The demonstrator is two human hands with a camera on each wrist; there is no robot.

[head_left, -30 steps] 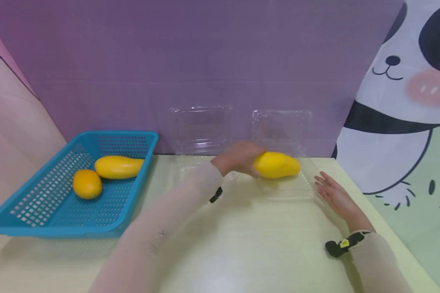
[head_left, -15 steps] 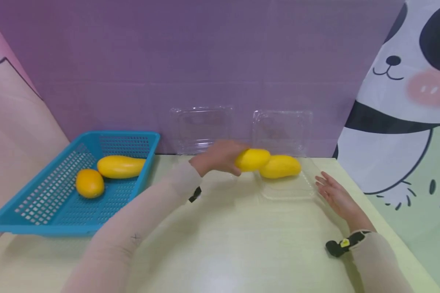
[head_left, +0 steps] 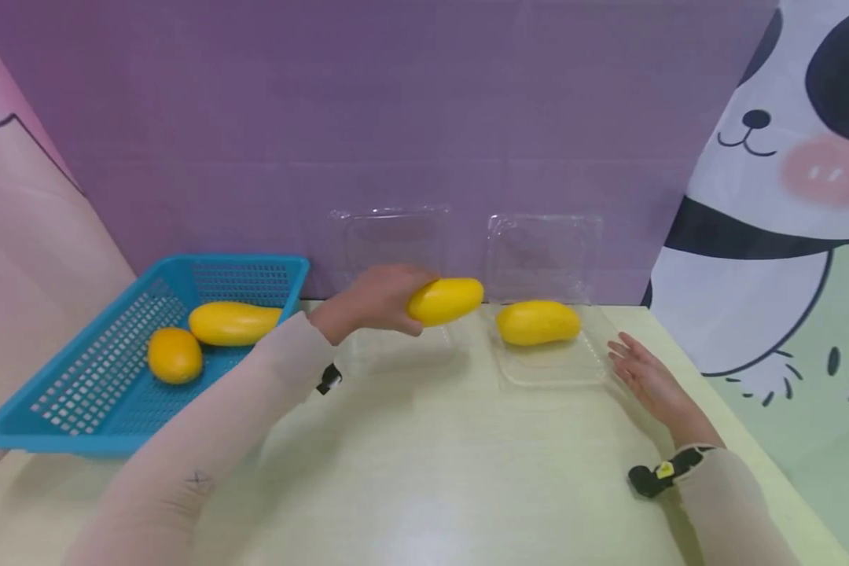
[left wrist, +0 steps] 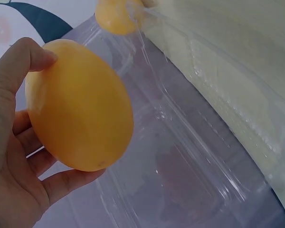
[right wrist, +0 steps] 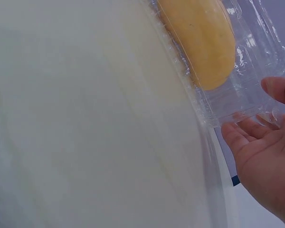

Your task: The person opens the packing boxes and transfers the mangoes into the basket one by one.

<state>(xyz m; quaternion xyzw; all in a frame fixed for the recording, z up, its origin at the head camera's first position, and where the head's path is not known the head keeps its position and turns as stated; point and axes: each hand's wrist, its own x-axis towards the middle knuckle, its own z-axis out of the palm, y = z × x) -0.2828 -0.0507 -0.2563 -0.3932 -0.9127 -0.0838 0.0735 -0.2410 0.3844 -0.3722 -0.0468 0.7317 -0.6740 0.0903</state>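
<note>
My left hand [head_left: 375, 300] grips a yellow mango [head_left: 447, 301], raised above the left clear plastic clamshell box [head_left: 396, 358]. In the left wrist view, thumb and fingers wrap this mango [left wrist: 80, 107] from one side. Another mango [head_left: 538, 322] lies in the right clear plastic clamshell box [head_left: 552, 376]. At that box's right side is my right hand [head_left: 647, 381], its fingers extended and holding nothing. The right wrist view shows the right hand [right wrist: 268, 152] close by the box's corner; whether fingertips touch the plastic I cannot tell.
A blue plastic basket [head_left: 244, 401] stands on the left of the table [head_left: 467, 472], with a long yellow mango [head_left: 233, 323] and a rounder orange-yellow one [head_left: 174, 355] inside. Both box lids stand raised before the purple backdrop [head_left: 410, 102].
The left hand has moved left with its mango, from the right box to above the left box. The other mango stays in the right box, now fully seen. The right hand has stayed put.
</note>
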